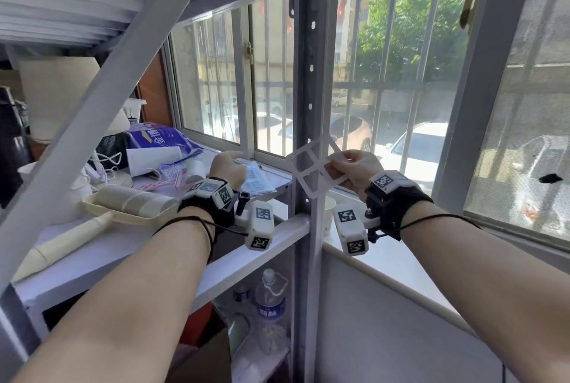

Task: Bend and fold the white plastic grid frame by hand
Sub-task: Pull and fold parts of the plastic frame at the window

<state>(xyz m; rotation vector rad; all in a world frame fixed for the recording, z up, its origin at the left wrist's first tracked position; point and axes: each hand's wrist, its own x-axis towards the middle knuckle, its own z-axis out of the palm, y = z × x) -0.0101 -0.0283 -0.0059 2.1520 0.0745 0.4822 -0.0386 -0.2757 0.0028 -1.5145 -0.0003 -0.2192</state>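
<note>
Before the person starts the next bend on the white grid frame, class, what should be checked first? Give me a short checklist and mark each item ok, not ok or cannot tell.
1. Frame gripped: ok. The right hand pinches the white plastic grid frame at its right edge.
2. Second hand on the frame: not ok. The left hand is over the shelf clutter, apart from the frame.
3. Room to bend: not ok. The frame sits right in front of the grey shelf upright.
4. Frame in one piece: cannot tell. Its bars blur against the bright window.
5. Nothing beneath to knock: not ok. A paper cup stands just below the frame.
</note>
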